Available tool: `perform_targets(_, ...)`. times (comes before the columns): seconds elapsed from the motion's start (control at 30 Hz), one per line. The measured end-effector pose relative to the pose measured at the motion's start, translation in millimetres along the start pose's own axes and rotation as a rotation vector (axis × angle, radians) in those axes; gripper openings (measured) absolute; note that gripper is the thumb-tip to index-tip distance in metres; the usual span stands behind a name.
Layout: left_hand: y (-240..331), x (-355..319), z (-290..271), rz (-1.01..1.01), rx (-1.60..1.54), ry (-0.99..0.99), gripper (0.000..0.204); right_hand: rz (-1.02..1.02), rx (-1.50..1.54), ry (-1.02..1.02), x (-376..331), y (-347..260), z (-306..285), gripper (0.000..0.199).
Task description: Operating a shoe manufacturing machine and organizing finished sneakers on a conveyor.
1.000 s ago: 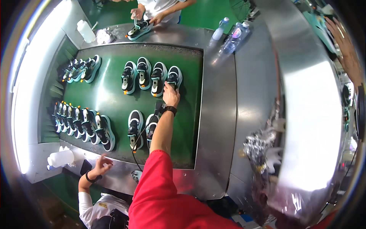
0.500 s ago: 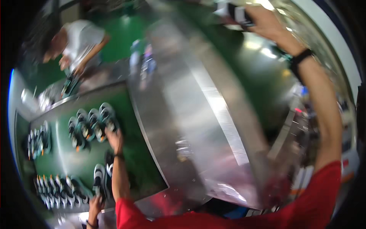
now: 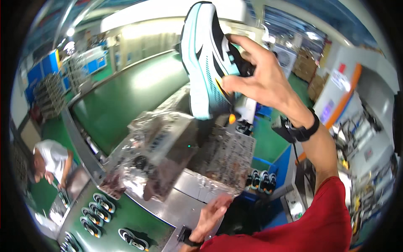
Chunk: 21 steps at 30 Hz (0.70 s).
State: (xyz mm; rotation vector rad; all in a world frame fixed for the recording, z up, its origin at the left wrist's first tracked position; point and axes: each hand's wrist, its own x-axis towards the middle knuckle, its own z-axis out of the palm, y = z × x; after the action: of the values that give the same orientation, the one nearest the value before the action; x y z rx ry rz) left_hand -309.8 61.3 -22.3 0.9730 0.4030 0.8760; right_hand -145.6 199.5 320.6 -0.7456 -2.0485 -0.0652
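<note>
My right hand [image 3: 264, 77] is raised in front of me, its thumb and fingers closed around the heel and collar of a sneaker [image 3: 205, 63]. The shoe is white, pale teal and black with an orange tab, and its toe points upward. Lower down, my left hand [image 3: 214, 214] is slightly blurred, its fingers stretched out with nothing in them. It is nearest to the front edge of a foil-covered box [image 3: 228, 153]. At lower left, a lone sneaker [image 3: 133, 240] lies on a green work surface [image 3: 138, 214], beside a row of several sneakers [image 3: 97, 212].
A wide green conveyor belt [image 3: 130, 105] runs behind the crumpled foil cover [image 3: 142, 168]. More sneakers [image 3: 262, 180] stand on a blue stand at right. A person in white [image 3: 52, 155] works on a shoe at far left. Machinery [image 3: 361, 134] lines the right side.
The view has swung up and right. My left hand has left the row of sneakers on the green surface. My right hand now holds the sneaker up in full view.
</note>
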Motion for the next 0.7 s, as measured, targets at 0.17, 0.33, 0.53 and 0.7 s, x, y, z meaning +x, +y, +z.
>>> perform_targets(0.17, 42, 108, 104, 0.333, 0.229, -0.11, 0.081, 0.508, 0.031, -0.016, -127, -51, -113, 0.065)
perform_targets(0.33, -4, 137, 229, 0.119, -0.424, -0.395, 0.074, 0.88, -0.148, 0.152, -266, -57, -184, 0.064)
perform_targets(0.53, -120, 127, 354, -0.196, -0.383, -0.527, 0.066, 1.065, 0.18, 0.755, -479, -116, -240, 0.062)
perform_targets(0.7, -271, 101, 427, 0.189, 0.291, -0.667, 0.06, 0.979, -0.084, 1.405, -593, -169, -253, 0.053)
